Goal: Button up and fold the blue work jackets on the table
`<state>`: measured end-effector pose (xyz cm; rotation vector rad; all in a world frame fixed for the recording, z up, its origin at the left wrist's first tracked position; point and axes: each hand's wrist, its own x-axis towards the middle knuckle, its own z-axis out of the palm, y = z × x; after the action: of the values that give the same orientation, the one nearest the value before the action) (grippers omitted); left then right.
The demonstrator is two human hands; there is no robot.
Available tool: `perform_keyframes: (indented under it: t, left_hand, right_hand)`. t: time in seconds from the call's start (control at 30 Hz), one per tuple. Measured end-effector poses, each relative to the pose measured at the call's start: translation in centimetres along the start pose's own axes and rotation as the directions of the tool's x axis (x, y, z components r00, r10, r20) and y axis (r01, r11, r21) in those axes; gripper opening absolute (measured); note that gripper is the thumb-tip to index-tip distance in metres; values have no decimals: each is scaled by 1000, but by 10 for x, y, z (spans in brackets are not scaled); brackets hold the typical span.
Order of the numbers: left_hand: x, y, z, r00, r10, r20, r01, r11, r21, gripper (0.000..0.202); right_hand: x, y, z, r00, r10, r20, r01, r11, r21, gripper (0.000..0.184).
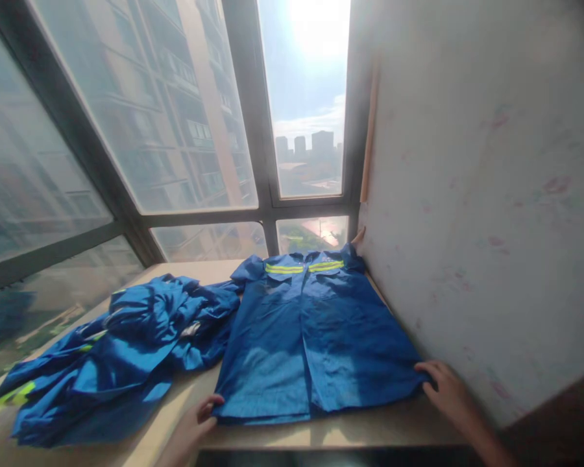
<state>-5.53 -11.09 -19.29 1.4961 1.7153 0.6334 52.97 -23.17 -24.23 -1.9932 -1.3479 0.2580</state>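
- Your blue jacket [272,350] lay front up at 6 o'clock on the tabletop [331,438], its 2 yellow chest bands [285,268] toward 12 o'clock.
- Spreading that jacket looked mostly done: its body was nearly flat, with no fold across it.
- The crumpled blue clothing [126,350] at 8 o'clock lay bunched, seemingly left to straighten.
- Your left hand [194,418], at 7 o'clock, curled inward, its grip pinching 1 lower jacket corner.
- Your right hand [442,389], at 4 o'clock, slanted inward, fingers above thumb, its grip pinching the opposite corner.
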Motion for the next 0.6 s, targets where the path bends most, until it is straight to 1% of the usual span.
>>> perform_keyframes:
  t: [0.07,0.1,0.13,0.17,0.2,0.27,0.3,0.33,0.37,0.4,0.43,0.47,0.5,0.53,0.57,0.6]
  left_hand:
    - [-5,-2,-5,994,62,94,-63,998,7,38]
    - [-7,-2,-8,988,75,138,-81,996,40,42]
    - [-9,0,-10,983,65,172,-85,991,108,45]
    - [-9,3,-9,981,46,189,-83,978,192,45]
    - [-8,7,-7,983,29,183,-80,958,275,43]
    - [-4,19,6,988,34,148,-91,913,399,35]
    - [-1,26,17,988,71,136,-123,893,433,33]
    - [2,33,30,981,136,140,-185,875,448,33]
    - [5,40,45,961,226,160,-275,852,446,34]
    - [8,47,60,925,329,189,-380,818,431,35]
    - [11,53,75,876,432,213,-482,773,412,36]
    - [13,57,89,826,516,227,-562,725,398,37]
    - [15,60,102,785,575,232,-617,683,392,38]
    - [17,62,113,758,612,226,-645,654,396,39]
    - [19,62,122,746,632,210,-654,637,408,39]
    - [20,61,129,743,641,194,-653,629,422,38]
  right_hand:
    - [-10,5,-2,997,45,54,-36,986,-164,31]
    - [-14,4,-3,995,68,78,-46,966,-253,29]
    - [-16,0,-4,992,83,94,-47,942,-333,28]
    - [-17,-7,-3,991,85,104,-38,919,-392,27]
    - [-16,-17,-1,991,71,113,-17,905,-424,28]
    - [-9,-46,13,989,-11,150,72,911,-406,31]
    - [-5,-63,25,981,-76,178,138,921,-364,32]
    - [-1,-82,40,964,-155,215,218,926,-308,34]
    - [3,-101,58,942,-232,242,292,922,-255,35]
    - [4,-119,77,918,-299,261,355,912,-205,37]
    - [4,-136,97,891,-359,277,410,898,-158,39]
    - [2,-152,116,855,-419,304,470,876,-114,42]
    - [-2,-165,135,825,-461,327,511,855,-83,46]
    - [-9,-175,151,793,-496,353,548,834,-58,48]
    - [-17,-182,165,765,-522,377,578,815,-44,49]
    - [-25,-186,175,743,-539,396,600,799,-37,50]
